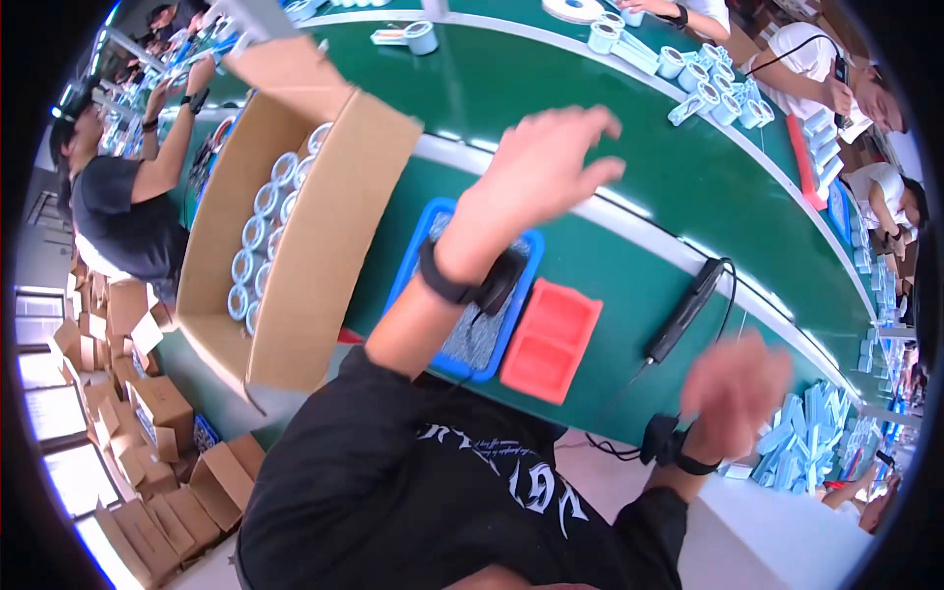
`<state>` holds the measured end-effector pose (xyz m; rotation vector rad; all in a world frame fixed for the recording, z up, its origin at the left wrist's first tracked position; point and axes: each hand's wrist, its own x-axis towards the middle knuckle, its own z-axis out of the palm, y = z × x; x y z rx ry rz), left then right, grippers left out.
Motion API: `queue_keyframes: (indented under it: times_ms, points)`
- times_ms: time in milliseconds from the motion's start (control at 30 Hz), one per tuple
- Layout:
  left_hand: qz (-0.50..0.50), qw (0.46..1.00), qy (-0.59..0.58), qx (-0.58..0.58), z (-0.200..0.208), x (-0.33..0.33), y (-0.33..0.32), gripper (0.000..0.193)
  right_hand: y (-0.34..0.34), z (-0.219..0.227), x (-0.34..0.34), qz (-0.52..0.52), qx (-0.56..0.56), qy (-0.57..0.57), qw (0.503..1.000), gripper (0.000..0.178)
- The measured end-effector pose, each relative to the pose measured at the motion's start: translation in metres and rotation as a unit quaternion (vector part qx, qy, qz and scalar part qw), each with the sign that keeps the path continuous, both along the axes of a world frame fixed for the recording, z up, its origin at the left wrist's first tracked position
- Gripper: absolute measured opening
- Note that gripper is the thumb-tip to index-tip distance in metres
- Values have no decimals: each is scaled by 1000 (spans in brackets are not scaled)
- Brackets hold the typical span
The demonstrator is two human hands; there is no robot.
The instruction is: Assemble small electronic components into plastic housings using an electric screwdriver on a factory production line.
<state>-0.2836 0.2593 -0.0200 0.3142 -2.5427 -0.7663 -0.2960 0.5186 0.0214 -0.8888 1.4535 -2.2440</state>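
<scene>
My left hand (543, 165) is raised over the edge between the green bench and the green belt, thumb and fingers apart, with nothing visible in it. Below its wrist lies a blue tray (515, 307) full of small grey pieces, partly covered by my forearm. A red two-compartment tray (543, 339) sits beside it. My right hand (736, 398) is smeared by motion at the bench's right side, so its fingers cannot be read. Nearest to it are a black pen-shaped power screwdriver (685, 313) with a cord and a heap of light-blue plastic parts (806, 433).
A tall open cardboard box (339, 226) holding round light-blue parts (254, 233) stands at left. Across the belt (472, 88) lie a lone handled part (421, 39) and a cluster of light-blue parts (700, 84). Co-workers sit along the far side and left; cartons (162, 413) cover the floor.
</scene>
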Motion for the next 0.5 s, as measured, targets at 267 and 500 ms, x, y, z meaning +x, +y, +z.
queue_keyframes:
  times_ms: [267, 500]
  points:
    - [-167, 970, -133, 118, -7, 263, 53, 48, -79, 63, 110, 673, -377, -22, 636, 13]
    - [242, 966, -88, 18, 104, 481, 31, 56, -72, 61, 172, 736, -324, -104, 585, 14]
